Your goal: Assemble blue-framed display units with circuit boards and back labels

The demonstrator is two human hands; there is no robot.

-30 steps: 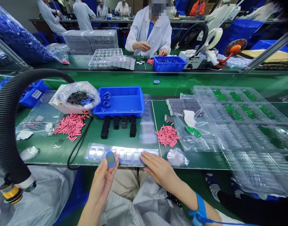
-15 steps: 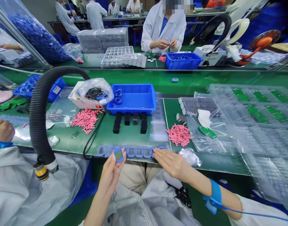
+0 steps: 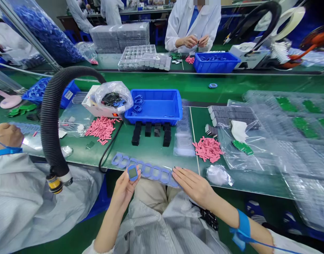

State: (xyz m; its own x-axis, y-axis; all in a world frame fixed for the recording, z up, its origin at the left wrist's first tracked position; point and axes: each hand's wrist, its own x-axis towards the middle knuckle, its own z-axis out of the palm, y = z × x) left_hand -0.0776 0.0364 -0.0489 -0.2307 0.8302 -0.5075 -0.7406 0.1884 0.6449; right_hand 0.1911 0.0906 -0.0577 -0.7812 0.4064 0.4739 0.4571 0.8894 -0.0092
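Between the thumb and fingers of my left hand [image 3: 125, 188] is a small blue case [image 3: 132, 173] with a grey-green window, held above the table's front edge. My right hand [image 3: 193, 183] lies palm down with its fingers stretched out, its fingertips on the right end of a clear strip of blue-rimmed frames [image 3: 155, 173]. That strip runs slantwise along the front edge, partly behind the blue case. Black blocks [image 3: 157, 129] stand on the table beyond it, in front of a blue bin [image 3: 162, 106] with some blue parts at its left end.
Pink strips lie in piles at left [image 3: 102, 129] and right [image 3: 208, 149]. A black hose [image 3: 49, 113] arches at left beside a co-worker's hand [image 3: 8, 135]. Crumpled plastic [image 3: 219, 175] lies right of my right hand; clear trays [image 3: 305, 148] stand further right.
The strip has turned aslant, its right end now nearer me. The view has shifted slightly, and the blue case stays in my left hand. On the belt, the blue device has moved right.
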